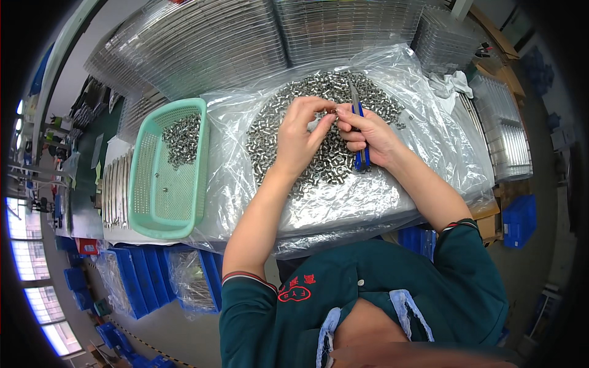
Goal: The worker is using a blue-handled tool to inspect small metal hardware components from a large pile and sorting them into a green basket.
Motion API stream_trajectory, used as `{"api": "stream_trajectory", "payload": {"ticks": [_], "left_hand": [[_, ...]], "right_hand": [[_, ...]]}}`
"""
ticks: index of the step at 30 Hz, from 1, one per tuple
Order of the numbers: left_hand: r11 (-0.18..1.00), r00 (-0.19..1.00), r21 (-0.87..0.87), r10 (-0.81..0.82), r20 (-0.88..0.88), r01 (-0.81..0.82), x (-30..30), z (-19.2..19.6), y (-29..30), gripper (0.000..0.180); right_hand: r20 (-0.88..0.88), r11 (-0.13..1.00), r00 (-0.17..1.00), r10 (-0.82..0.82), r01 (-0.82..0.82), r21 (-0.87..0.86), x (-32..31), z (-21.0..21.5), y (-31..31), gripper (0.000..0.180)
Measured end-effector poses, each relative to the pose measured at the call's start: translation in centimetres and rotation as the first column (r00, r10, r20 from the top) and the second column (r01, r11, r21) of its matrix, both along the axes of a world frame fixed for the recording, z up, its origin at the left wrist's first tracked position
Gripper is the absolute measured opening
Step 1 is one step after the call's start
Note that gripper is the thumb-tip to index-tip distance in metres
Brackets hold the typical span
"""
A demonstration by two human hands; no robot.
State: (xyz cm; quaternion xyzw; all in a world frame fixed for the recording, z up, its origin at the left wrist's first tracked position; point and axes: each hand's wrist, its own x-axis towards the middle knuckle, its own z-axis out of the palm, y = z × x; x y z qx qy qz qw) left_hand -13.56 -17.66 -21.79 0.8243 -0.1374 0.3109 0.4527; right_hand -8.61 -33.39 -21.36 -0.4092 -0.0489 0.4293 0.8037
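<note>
Over a large heap of small shiny metal parts [273, 138], both my hands come together fingertip to fingertip. My left hand [299, 132] is closed in a pinch on a tiny metal part [336, 111], mostly hidden by the fingertips. My right hand [375, 138] is wrapped round a blue utility knife [358, 110], its blade pointing away from me, and its thumb and forefinger meet the left fingertips at the tiny part. The heap lies on clear plastic sheeting [230, 178] spread over the table.
A green perforated basket [140, 184] with a smaller pile of the parts stands to the left. Tall stacks of clear trays [202, 49] line the back. More trays [503, 129] and a white cloth [451, 84] sit at right. Blue bins [144, 279] stand below the table's left front.
</note>
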Motion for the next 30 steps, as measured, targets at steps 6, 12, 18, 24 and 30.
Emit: {"api": "stream_trajectory", "payload": {"ticks": [6,12,18,24,30], "left_hand": [[1.0,1.0,0.026,0.014,-0.002,-0.014,0.0,0.0,0.1,0.017],[0.996,0.999,0.084,0.027,0.034,-0.03,0.1,-0.1,0.1,0.018],[0.997,1.0,0.076,0.011,0.026,-0.013,0.1,-0.2,0.1,0.02],[0.749,0.887,-0.661,-0.335,-0.316,0.047,-0.1,0.2,0.6,0.015],[0.159,0.988,-0.985,-0.149,0.039,0.063,0.4,1.2,6.7,0.025]], "right_hand": [[0.013,1.0,1.0,-0.004,0.004,-0.003,-0.1,0.2,0.0,0.014],[-0.017,1.0,1.0,0.011,-0.011,0.0,-0.1,0.2,0.0,0.014],[-0.037,0.999,0.999,0.038,-0.038,0.014,-0.1,0.1,-0.1,0.015],[-0.036,1.0,0.999,0.018,-0.017,0.019,-0.2,0.2,0.2,0.021],[-0.023,0.999,1.0,0.009,-0.009,0.032,0.0,0.2,0.1,0.027]]}}
